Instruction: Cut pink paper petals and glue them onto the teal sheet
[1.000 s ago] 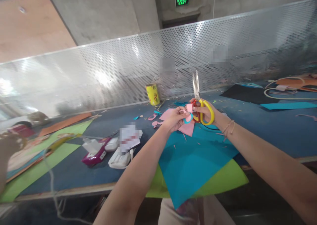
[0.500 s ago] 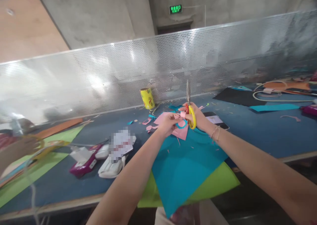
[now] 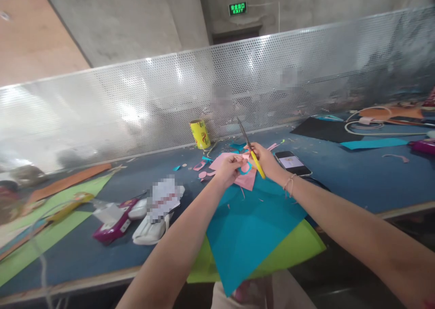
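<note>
My left hand is closed in a pinch on a small pink-and-blue paper cutout. Scissors with yellow handles are in my right hand, whose fingers also reach the upper edge of the cutout. The blades point up and to the left, away from the paper. Under both hands lies a pink sheet, on top of a large blue sheet. A green sheet shows beneath the blue one, overhanging the table's front edge. Pink scraps lie left of my left hand.
A yellow tape roll stands by the perforated metal screen. A phone lies right of my right hand. At left are a purple power strip, a white charger and green sheets. Black sheet lies farther right.
The scissors have swung from nearly upright to leaning left, and their handles now appear edge-on. My left hand keeps its pinch on the cutout. The whole view has shifted slightly.
</note>
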`<action>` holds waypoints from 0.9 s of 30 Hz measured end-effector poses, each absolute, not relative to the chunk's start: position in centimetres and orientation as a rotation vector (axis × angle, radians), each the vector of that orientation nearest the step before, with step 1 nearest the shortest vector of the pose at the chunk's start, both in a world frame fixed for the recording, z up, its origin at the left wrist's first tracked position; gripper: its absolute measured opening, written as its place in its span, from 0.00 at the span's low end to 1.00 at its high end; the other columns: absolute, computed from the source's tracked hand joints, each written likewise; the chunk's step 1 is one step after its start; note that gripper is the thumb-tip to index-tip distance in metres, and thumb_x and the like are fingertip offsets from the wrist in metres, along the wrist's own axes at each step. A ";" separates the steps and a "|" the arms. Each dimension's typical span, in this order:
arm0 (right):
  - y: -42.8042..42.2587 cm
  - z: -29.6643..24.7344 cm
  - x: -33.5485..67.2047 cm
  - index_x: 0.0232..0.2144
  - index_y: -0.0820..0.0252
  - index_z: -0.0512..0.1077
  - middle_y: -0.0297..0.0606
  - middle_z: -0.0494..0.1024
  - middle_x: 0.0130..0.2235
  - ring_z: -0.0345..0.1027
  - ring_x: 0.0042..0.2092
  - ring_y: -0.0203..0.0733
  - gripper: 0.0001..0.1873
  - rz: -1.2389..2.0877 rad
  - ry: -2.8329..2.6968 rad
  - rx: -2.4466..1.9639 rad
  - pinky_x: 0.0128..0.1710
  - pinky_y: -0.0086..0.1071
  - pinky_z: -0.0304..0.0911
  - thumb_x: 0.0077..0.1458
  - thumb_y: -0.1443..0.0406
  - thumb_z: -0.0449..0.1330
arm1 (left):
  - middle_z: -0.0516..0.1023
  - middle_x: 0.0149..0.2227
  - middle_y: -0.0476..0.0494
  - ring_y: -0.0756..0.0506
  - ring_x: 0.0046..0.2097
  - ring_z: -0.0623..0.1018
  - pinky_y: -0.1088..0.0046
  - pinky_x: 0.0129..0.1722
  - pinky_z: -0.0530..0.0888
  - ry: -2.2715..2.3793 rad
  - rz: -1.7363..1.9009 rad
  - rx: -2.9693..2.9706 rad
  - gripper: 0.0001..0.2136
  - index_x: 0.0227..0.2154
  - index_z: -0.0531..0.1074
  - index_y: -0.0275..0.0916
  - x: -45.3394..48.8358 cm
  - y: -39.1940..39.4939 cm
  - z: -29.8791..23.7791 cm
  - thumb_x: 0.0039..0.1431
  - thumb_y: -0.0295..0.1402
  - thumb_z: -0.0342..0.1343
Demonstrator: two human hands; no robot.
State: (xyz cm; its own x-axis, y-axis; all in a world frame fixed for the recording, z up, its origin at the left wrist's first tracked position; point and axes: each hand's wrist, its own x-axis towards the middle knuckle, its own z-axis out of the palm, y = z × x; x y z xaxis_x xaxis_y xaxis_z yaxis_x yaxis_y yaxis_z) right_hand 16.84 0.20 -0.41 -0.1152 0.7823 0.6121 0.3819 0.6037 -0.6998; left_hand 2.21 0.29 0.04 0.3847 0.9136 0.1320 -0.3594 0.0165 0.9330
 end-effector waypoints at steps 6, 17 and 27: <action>-0.2 0.1 17.2 0.42 0.59 0.65 0.39 0.75 0.35 0.69 0.34 0.40 0.18 0.438 -1.729 -0.941 0.33 0.32 0.63 0.45 0.67 0.55 | 0.69 0.20 0.52 0.55 0.24 0.69 0.80 0.23 0.64 0.618 1.110 1.133 0.13 0.20 0.65 0.35 2.3 0.3 0.1 0.33 0.27 0.66; -0.3 0.0 17.5 0.42 0.58 0.67 0.38 0.76 0.38 0.69 0.38 0.42 0.17 0.181 -1.857 -0.992 0.37 0.32 0.62 0.47 0.68 0.56 | 0.70 0.23 0.51 0.54 0.28 0.71 0.78 0.30 0.68 0.634 1.206 1.017 0.15 0.21 0.65 0.34 2.2 1.0 -0.4 0.30 0.25 0.66; -0.6 0.0 17.3 0.42 0.58 0.68 0.39 0.75 0.42 0.68 0.44 0.43 0.19 0.175 -1.930 -0.980 0.44 0.35 0.60 0.44 0.73 0.56 | 0.70 0.23 0.51 0.54 0.27 0.71 0.78 0.28 0.67 0.664 1.187 1.031 0.14 0.21 0.66 0.34 1.7 1.2 -0.4 0.29 0.25 0.66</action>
State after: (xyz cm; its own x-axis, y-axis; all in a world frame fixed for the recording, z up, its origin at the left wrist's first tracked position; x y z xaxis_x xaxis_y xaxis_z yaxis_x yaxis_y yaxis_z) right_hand 17.31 -0.63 0.01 -0.2467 0.6942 0.6762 0.5612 0.6712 -0.4844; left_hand 1.70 1.24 -0.37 0.2789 0.9559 0.0917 -0.4218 0.0362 0.9060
